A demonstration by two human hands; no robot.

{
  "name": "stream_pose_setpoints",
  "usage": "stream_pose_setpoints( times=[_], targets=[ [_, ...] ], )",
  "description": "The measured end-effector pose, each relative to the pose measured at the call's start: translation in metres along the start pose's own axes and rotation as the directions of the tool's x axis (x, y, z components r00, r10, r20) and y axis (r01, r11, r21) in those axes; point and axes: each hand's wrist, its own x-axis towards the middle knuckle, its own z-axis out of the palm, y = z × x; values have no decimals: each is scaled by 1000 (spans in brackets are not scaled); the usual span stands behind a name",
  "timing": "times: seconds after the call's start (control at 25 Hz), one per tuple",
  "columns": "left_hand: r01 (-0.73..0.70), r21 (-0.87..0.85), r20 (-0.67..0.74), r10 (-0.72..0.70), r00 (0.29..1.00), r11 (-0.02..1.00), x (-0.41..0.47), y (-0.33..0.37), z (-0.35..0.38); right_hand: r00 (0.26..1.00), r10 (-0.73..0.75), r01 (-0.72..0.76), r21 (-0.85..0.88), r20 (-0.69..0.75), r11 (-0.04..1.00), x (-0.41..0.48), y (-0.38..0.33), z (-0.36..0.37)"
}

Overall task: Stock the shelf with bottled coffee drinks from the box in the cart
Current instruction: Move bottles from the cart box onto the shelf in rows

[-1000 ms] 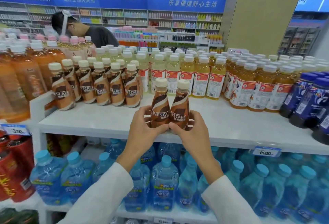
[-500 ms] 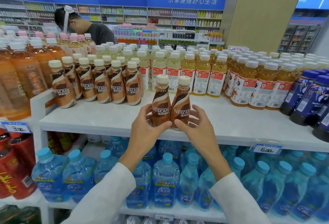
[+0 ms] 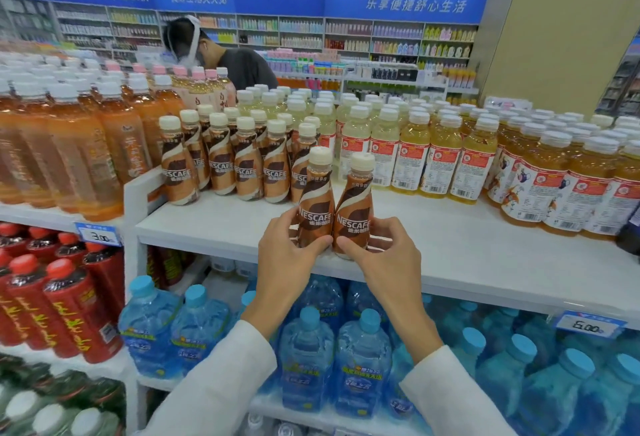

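Since a second ago the held pair has been shifted left and farther onto the shelf. The gap to the stocked Nescafé row is nearly closed, and the pair now sits just right of and nearer than the row's right end. One coffee bottle is gripped low on its body by the left hand, the other coffee bottle by the right hand, with fingers and thumbs wrapped round each. The two bottles are upright, touching side by side near the front edge. The bases are partly hidden by fingers, so whether they are fully set down cannot be told. Judged: placement is almost done, with release and a push back into line still pending. Counts: 2 coffee bottles in hand, and roughly 11 caps countable in the stocked row, front rank about 5, rear rank partly hidden, so not exact. Box and cart are not in view, so remaining stock is unknown. Yellow drink bottles are massed to the right, too many to count, and water bottles fill the shelf below. 2 price tags are seen: 3.00 at left, 6.00 at right. 1 other person is at the far side.
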Motion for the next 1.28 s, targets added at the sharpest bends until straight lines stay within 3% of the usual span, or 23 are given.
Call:
stream_pose_setpoints(
  times=[0.24, 0.52, 1.28],
  targets=[
    [76, 75, -151, -64, 987, 994, 39, -35, -77, 988, -61, 63, -7, 144, 998, 11, -37, 102],
    [114, 239, -239, -55, 969, 964, 94, -64, -119, 976, -126, 142, -81, 177, 987, 34, -56, 194],
    [152, 186, -298, -92, 950, 971, 110, -76, -121, 986, -95, 110, -103, 138, 989, 53, -50, 228]
  ],
)
